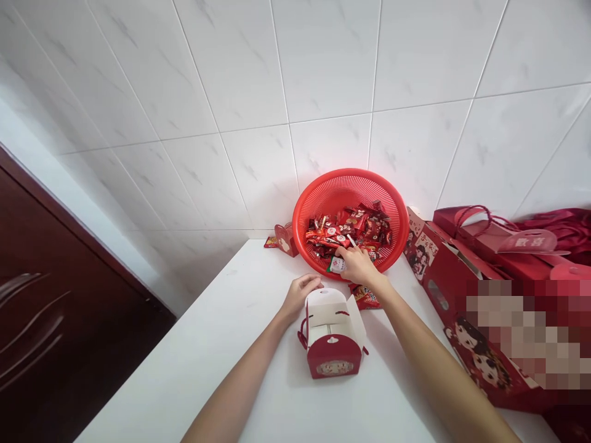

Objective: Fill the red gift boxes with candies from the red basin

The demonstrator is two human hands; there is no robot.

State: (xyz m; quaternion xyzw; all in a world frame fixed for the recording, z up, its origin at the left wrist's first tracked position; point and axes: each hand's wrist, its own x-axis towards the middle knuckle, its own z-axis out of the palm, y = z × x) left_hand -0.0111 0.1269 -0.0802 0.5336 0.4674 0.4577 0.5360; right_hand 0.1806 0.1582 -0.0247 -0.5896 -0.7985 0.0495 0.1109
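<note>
A tiled wall rises behind a white table, and a dark red door stands at the left. At the right are large red boxes, printed with cartoon figures; blurred blocks hide part of that pile, and the picture's edge cuts it off.

A round red basket sits at the table's far edge, near the wall, tilted so that its opening faces the person. The small gift box stands upright and open on the table, on the near side of the basket. Its arched ends face toward and away from the person, and the line between them, seemingly its long axis, runs away from the person. A side flap leans out to the right, and a cord hangs at the left.

The right hand reaches forward and leftward into the basket, palm down, with fingers bent and narrowly spaced at a green-and-white packet; whether they grip it is unclear. The left hand lies by the box's far left corner, fingers curled close together; whether it touches the box cannot be told.

Red sweet packets overlap in the basket, hiding its bottom. Another red packet lies partly behind the gift box.
</note>
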